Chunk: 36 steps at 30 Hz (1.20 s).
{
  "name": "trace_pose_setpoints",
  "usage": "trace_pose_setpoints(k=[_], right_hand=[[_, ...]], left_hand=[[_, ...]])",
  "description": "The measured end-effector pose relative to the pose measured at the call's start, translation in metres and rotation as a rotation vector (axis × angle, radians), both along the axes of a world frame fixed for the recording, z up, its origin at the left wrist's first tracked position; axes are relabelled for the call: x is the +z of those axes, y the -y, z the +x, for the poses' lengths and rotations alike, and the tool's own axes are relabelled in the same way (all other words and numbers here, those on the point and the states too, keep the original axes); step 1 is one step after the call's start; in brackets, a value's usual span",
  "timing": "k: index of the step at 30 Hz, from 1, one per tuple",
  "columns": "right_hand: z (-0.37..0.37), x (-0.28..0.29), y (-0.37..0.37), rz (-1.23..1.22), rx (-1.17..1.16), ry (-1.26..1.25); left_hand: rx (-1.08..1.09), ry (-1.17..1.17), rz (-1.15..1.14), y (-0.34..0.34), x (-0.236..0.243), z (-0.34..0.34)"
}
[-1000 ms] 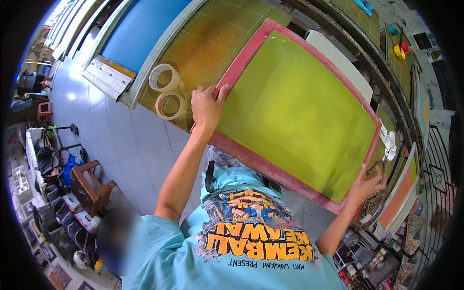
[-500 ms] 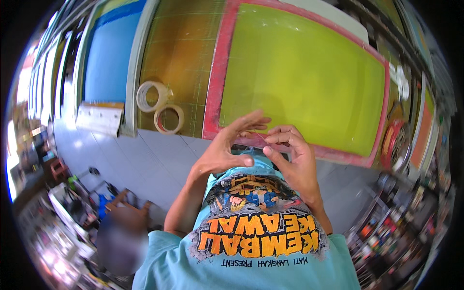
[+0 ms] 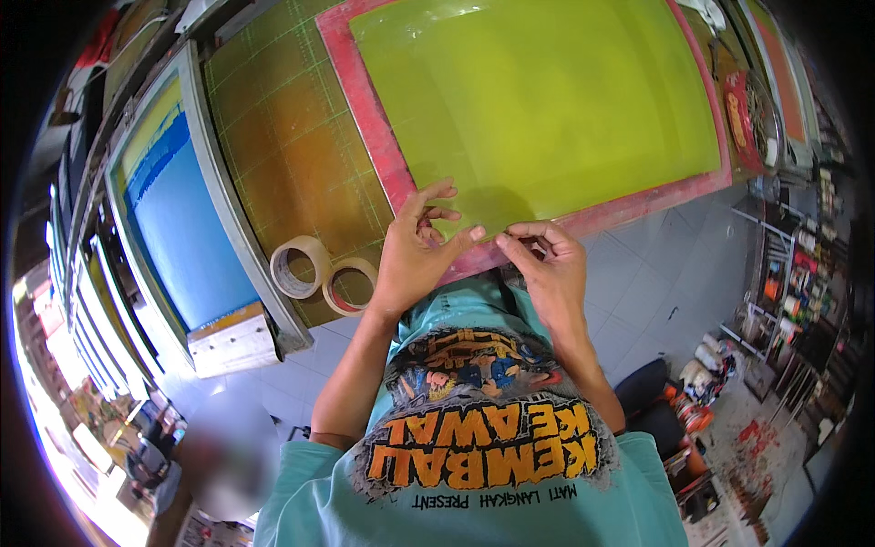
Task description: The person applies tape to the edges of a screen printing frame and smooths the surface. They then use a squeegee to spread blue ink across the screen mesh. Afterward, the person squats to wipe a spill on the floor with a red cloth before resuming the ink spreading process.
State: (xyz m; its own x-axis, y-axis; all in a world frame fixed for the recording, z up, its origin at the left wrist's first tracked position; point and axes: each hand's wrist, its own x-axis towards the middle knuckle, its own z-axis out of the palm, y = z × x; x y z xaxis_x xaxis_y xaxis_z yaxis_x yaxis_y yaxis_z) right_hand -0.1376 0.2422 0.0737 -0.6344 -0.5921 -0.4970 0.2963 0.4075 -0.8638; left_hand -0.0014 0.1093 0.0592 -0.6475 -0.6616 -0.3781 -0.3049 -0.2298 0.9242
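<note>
In front of me a screen-printing frame (image 3: 583, 219) with a worn pink-red border and yellow-green mesh (image 3: 547, 100) lies on the table. My left hand (image 3: 415, 251) is over its near left corner, fingers spread and thumb stretched to the right; nothing shows in it. Close to that thumb, my right hand (image 3: 549, 264) pinches thumb and forefinger together above the near border. Whatever is between those fingertips is too small to make out. Left of my left hand, two rolls of tape (image 3: 301, 267) stand side by side on an amber gridded surface (image 3: 283, 155).
A blue screen in a grey frame (image 3: 187, 219) lies to the left, with a pale metal piece (image 3: 235, 345) at its near end. A red round object (image 3: 743, 123) sits right of the pink frame. Grey floor tiles (image 3: 638, 264) lie below; cluttered shelves (image 3: 802, 283) stand right.
The view has turned, so the frames look tilted. My left thumb has come up toward my right fingertips. A thin strand seen at my right fingertips before is no longer distinguishable.
</note>
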Motion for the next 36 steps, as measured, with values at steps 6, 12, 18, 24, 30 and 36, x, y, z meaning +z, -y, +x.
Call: trace_pose_setpoints(k=[6,12,18,24,30,36], right_hand=[[0.012,-0.002,0.010,-0.157,-0.076,0.018],[0.021,-0.023,0.019,0.004,-0.227,-0.014],[0.022,-0.033,0.023,0.073,-0.306,-0.097],[0.014,-0.042,0.030,0.129,-0.294,-0.126],[0.007,-0.045,0.035,0.104,-0.250,-0.266],[0.007,-0.045,0.036,0.070,-0.248,-0.271]], left_hand=[[-0.188,-0.114,0.470,0.023,-0.007,0.007],[-0.126,0.018,0.175,0.023,-0.016,-0.003],[-0.136,0.203,0.000,0.021,-0.018,-0.025],[-0.053,0.217,-0.049,0.019,-0.021,-0.041],[-0.007,0.249,-0.043,0.022,-0.023,-0.043],[-0.003,0.235,-0.032,0.022,-0.023,-0.044]])
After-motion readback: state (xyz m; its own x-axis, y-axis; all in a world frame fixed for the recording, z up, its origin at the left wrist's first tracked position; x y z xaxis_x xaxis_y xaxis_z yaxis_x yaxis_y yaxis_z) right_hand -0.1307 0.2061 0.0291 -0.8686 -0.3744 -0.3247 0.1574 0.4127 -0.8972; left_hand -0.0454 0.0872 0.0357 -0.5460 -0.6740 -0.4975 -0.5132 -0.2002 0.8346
